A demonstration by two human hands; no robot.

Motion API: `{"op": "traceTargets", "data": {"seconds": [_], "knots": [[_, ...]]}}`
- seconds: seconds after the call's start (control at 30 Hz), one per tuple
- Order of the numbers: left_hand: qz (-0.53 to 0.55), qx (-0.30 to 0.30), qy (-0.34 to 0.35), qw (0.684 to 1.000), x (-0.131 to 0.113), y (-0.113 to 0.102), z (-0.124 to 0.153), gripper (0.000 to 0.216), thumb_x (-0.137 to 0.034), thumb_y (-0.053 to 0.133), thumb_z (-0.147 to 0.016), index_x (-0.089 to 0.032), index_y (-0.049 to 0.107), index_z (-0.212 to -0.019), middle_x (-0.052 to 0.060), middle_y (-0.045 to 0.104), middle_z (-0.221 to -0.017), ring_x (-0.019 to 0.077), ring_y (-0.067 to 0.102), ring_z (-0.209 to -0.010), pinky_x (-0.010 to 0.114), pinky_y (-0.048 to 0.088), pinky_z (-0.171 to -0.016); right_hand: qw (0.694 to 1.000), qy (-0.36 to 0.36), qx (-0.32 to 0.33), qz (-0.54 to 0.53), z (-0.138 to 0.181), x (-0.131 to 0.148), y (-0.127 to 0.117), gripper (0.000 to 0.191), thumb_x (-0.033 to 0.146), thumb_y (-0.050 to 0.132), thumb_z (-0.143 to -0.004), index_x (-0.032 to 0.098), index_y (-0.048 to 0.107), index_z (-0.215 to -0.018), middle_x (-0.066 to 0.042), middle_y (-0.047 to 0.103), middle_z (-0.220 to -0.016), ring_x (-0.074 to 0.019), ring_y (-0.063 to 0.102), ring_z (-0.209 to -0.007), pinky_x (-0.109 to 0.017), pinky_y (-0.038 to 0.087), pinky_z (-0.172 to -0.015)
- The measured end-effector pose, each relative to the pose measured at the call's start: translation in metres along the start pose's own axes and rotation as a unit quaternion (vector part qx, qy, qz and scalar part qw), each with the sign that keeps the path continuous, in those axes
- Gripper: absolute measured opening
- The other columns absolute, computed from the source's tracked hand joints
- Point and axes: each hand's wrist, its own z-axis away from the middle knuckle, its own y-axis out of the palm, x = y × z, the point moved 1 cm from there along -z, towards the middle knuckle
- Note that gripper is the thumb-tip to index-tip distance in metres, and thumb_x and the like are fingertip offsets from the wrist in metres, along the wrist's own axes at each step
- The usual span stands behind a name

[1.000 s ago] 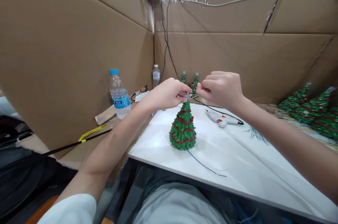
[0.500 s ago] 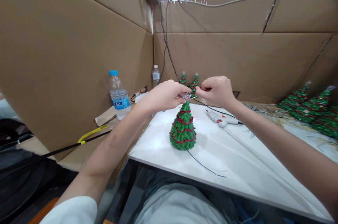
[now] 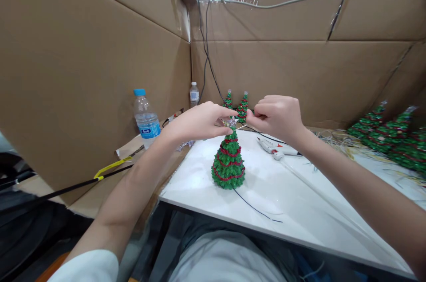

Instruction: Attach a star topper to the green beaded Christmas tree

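A small green Christmas tree (image 3: 229, 167) with red beaded garland stands upright on the white table (image 3: 196, 180). On its tip is a clear, shiny star (image 3: 232, 120). My left hand (image 3: 206, 121) reaches in from the left, with the thumb and fingers on either side of the star, gripping it. My right hand (image 3: 276, 113) is closed in a pinch to the right of the tip. A thin pale strand (image 3: 241, 127) runs from the treetop to its fingertips. From the tree's base a dark thin wire (image 3: 253, 204) trails towards the table's front edge.
A glue gun (image 3: 278, 147) lies right of the tree. Two finished trees (image 3: 242, 107) stand behind, several more (image 3: 379, 129) at right beside loose strands (image 3: 333, 140). A water bottle (image 3: 146, 115) is at left. Cardboard walls (image 3: 282, 64) enclose the table.
My left thumb has lowered slightly and the fingers sit wider around the star. My right hand has shifted slightly, with the strand still between it and the treetop. The tree stays standing.
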Motion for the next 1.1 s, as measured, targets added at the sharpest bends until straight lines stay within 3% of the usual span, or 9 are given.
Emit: {"op": "traceTargets", "data": {"seconds": [0.17,0.37,0.57,0.8,1.1], "knots": [[0.001,-0.038,-0.049,0.998,0.0,-0.002,0.002,0.038,-0.033,0.06,-0.083,-0.019,0.066,-0.119,0.004,0.074,-0.091,0.0155,0.065,-0.075,0.023,0.045,-0.066,0.998,0.009,-0.021,0.062,-0.003,0.006,-0.012,0.039,0.027,0.049,-0.078,0.017,0.039,-0.042,0.0,0.045,-0.042,-0.0098,0.037,-0.048,-0.026,0.019,-0.047],[-0.004,-0.087,-0.013,0.996,-0.004,-0.007,0.002,0.02,-0.025,0.052,-0.086,-0.014,0.067,-0.078,0.002,0.062,-0.069,0.0108,0.052,-0.062,0.022,0.036,-0.056,0.994,0.053,-0.061,0.078,-0.006,0.012,-0.023,0.039,0.027,0.051,-0.08,0.018,0.04,-0.044,0.0,0.043,-0.043,-0.0104,0.036,-0.05,-0.027,0.02,-0.048],[0.048,-0.092,0.01,0.995,-0.009,-0.013,0.006,0.017,-0.019,0.049,-0.083,-0.014,0.062,-0.073,-0.002,0.053,-0.062,0.0082,0.043,-0.058,0.021,0.033,-0.054,0.994,0.081,-0.052,0.045,-0.009,0.014,-0.034,0.033,0.028,0.054,-0.078,0.018,0.045,-0.048,0.0,0.047,-0.047,-0.0109,0.041,-0.052,-0.027,0.023,-0.05],[0.049,-0.082,0.012,0.995,-0.003,-0.011,0.005,0.013,-0.019,0.05,-0.078,-0.015,0.06,-0.07,-0.002,0.054,-0.062,0.0084,0.045,-0.06,0.021,0.033,-0.056,0.99,0.141,-0.003,0.013,-0.011,0.018,-0.033,0.029,0.028,0.052,-0.075,0.018,0.047,-0.048,0.0,0.048,-0.047,-0.0107,0.043,-0.052,-0.027,0.024,-0.051],[-0.057,-0.124,-0.1,0.986,0.014,-0.012,0.001,0.013,-0.02,0.047,-0.076,-0.017,0.048,-0.063,-0.003,0.048,-0.058,0.0091,0.039,-0.056,0.024,0.026,-0.053,0.974,0.225,0.008,0.024,-0.013,-0.003,-0.046,0.028,0.031,0.052,-0.074,0.019,0.047,-0.049,-0.001,0.047,-0.047,-0.0115,0.04,-0.05,-0.028,0.024,-0.052]]}}
